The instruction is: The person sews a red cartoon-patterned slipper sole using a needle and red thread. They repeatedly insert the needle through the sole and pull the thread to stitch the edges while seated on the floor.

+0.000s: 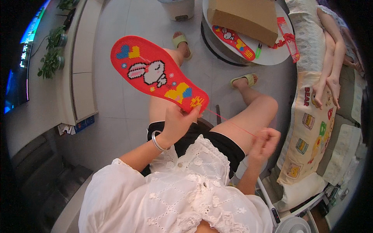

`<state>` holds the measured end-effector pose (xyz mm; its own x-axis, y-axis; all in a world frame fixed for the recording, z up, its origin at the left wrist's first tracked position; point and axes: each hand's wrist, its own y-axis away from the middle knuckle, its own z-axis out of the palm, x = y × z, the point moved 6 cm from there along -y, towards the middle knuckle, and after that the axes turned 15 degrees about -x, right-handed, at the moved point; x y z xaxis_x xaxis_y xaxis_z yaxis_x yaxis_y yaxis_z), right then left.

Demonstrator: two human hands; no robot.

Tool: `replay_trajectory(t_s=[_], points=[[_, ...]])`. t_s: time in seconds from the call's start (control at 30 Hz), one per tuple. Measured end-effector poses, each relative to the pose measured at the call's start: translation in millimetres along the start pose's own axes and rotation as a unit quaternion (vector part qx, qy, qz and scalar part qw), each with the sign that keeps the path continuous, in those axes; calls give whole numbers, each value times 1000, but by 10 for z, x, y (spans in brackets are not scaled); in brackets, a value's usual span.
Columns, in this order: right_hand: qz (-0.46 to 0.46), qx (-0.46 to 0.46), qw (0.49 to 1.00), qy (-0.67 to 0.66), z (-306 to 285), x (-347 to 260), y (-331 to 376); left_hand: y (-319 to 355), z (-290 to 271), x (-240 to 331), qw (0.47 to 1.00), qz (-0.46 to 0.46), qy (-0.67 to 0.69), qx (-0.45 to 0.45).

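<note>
Left hand (176, 122): fingers closed on the heel edge of the red cross-stitch insole (157, 73), held up over my knees, pattern side facing me. Rabbit motif at the middle, blue and yellow hearts toward both ends.

Right hand (265, 141): fingers pinched shut on the red thread (233, 123), drawn out to my right. Thread runs taut from the insole's heel edge to the pinch. I cannot make out a needle; too small to tell.

Step in hand, by my judgement: pulling a stitch through near the heel. The next move would call for keeping the thread free of tangles and steadying the insole while the point goes back into the mesh.

Packaging and labels: round white counter (272, 58) ahead carries a plain brown cardboard box (244, 17), the matching second insole (235, 40) lying flat beside it, and flat red-and-white packets (289, 39) at the right rim. A small green tool lies between. To my right, a cushion cover (309, 128) printed with coloured square pictures.
</note>
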<state>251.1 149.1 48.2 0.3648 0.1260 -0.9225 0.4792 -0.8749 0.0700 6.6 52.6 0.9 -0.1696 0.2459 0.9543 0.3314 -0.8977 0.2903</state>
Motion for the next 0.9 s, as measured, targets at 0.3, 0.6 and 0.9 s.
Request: replay_trajectory(t_s=[0.3,0.6,0.9], points=[[20,64,998,13,-289,97,-85,-32,22,-37,990,-60,126,-16],[-86,-116,982,124,717,-434,-397,29,148,-7,983,-90,155,-52],[-65,-145,983,96,895,-343,-369,32,151,-15,984,-80,150,-48]])
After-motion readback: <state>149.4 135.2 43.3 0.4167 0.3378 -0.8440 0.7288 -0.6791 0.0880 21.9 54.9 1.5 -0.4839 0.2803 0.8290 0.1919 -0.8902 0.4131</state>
